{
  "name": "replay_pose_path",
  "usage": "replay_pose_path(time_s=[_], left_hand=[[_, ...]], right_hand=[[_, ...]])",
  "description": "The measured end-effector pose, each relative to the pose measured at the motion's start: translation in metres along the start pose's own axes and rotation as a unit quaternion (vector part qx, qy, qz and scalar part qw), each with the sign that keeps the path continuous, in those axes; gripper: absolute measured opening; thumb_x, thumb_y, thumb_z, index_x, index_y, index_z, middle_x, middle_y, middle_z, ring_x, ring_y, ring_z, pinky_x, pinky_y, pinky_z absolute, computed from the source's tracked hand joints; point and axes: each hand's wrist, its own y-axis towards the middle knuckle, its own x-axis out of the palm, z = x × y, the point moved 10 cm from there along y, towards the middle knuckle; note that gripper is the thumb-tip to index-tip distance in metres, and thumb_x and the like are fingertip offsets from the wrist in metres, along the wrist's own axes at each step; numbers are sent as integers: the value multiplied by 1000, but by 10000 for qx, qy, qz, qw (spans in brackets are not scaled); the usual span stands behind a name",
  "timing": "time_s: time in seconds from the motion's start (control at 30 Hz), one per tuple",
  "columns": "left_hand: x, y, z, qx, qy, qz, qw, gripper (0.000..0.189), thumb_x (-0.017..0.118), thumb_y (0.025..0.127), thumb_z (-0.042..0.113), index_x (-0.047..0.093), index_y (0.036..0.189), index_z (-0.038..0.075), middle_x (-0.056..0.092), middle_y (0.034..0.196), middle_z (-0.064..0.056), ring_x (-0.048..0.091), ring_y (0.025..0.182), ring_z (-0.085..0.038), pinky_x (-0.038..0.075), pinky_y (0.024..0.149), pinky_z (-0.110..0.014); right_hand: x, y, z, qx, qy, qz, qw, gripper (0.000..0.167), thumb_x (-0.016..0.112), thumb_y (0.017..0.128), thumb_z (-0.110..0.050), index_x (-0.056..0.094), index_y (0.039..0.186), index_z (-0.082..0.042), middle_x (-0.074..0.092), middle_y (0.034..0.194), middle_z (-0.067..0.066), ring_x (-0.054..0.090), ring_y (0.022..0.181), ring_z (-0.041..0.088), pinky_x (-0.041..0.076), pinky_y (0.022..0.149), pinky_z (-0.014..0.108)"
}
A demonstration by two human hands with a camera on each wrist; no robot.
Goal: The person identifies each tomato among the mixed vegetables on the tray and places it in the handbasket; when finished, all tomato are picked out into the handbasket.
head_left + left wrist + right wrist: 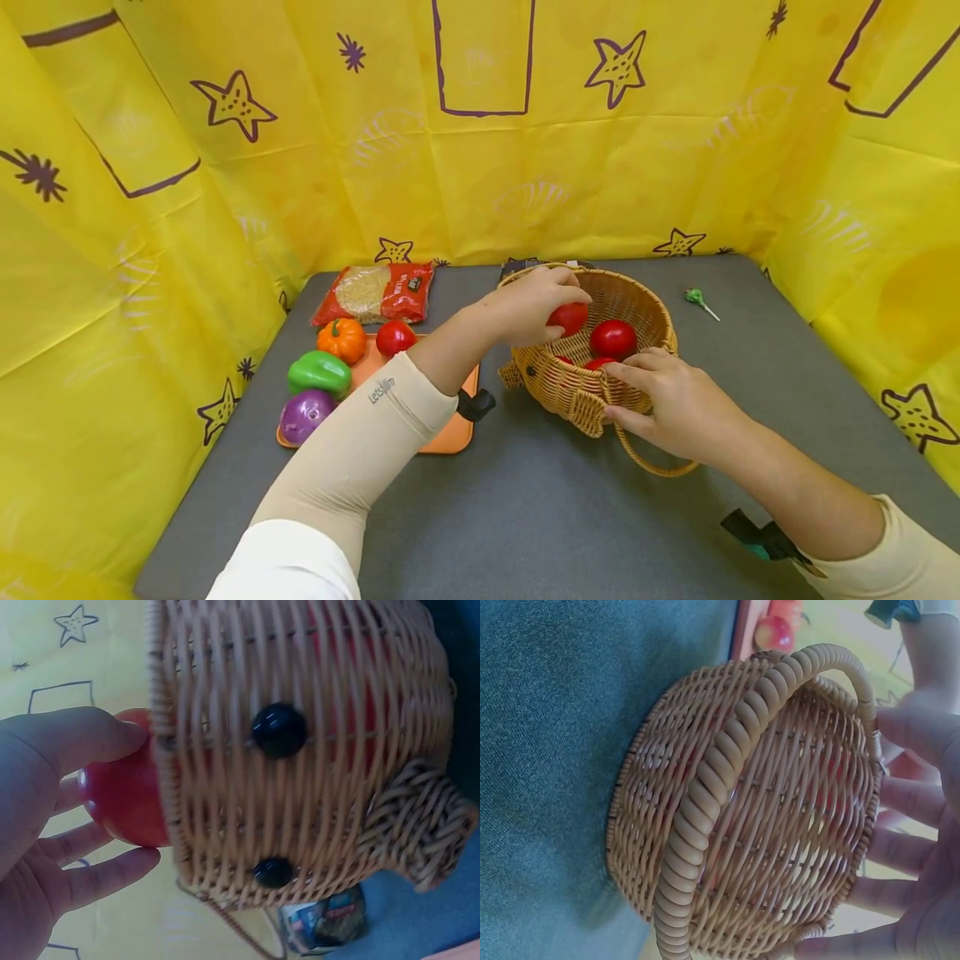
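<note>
My left hand (536,304) holds a smooth red round fruit (124,791), its exact kind unclear, at the rim of a wicker basket (555,392). Thumb and fingers curl around the fruit, which is partly behind the rim in the left wrist view. Inside the basket lies another red fruit (613,339), with more red ones partly hidden beside it. The basket has black button eyes (279,730) and woven fins. At the near right rim, my right hand (671,404) grips the basket, fingers over the edge and thumb outside. The basket's handle (709,776) hangs down on the near side.
Left of the basket is an orange tray (450,435) with a purple vegetable (306,417), green pepper (320,372), orange pumpkin (342,340) and red fruit (395,337). A red food packet (375,293) lies behind it. A green lollipop (696,297) lies right; a dark package (326,919) stands behind the basket.
</note>
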Motion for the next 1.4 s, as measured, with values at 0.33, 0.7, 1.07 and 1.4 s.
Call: replay_pose_path(time_s=[0.33,0.7,1.07,1.4], left_hand=[[25,8,0,-152,-127,-437,9988,55,70,97,26,54,149,23,49,146,-5,49,130,-26,50,104,-37],[24,3,2,-63,-236,-474,9986,55,67,100,31,50,152,23,46,149,-4,45,137,-24,45,110,-36],[5,-25,-31,-439,-458,-15,9980,54,67,99,30,52,150,25,46,150,-3,43,137,-26,41,113,-41],[18,-67,-102,-1288,-585,-157,9898,57,71,97,29,53,150,21,47,147,-10,46,135,-33,46,108,-46]], right_hand=[[0,-1,0,9,-25,-7,10000,51,86,82,-38,74,125,-14,71,112,10,66,109,36,59,81,54],[-1,-1,-1,-78,-73,79,9999,49,86,82,-36,74,124,-13,72,111,11,67,108,36,59,81,54],[-1,-1,-1,-76,-44,66,9999,50,86,82,-36,73,125,-13,72,113,10,67,108,35,60,80,54],[-1,-2,-1,-62,-69,91,9999,50,85,83,-35,73,126,-12,72,113,11,67,110,40,59,82,56]])
